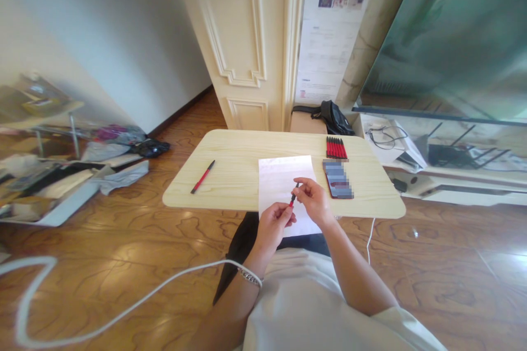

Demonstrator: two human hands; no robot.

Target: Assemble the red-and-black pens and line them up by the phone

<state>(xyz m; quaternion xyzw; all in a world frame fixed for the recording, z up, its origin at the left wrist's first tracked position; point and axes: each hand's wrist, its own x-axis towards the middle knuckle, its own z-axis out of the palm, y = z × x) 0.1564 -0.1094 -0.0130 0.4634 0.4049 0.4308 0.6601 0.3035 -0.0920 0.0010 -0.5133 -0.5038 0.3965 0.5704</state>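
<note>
Over a white sheet of paper (276, 175), my two hands meet on one red and black pen (293, 197). My left hand (275, 224) is closed round its red part, which is mostly hidden in the fingers. The fingertips of my right hand (313, 197) pinch the black upper end. The pen is tilted, its black end pointing up and away from me. To the left, another red and black pen (202, 177) lies alone on the table. A row of several like pens (336, 147) lies at the back right.
A phone (337, 180) lies on the pale wooden table (234, 148), right of the paper. The paper overhangs the front edge. A white cable (164, 297) runs across my left wrist. Boxes and bags (53, 186) are on the floor at left; a black bag (335, 118) is behind the table.
</note>
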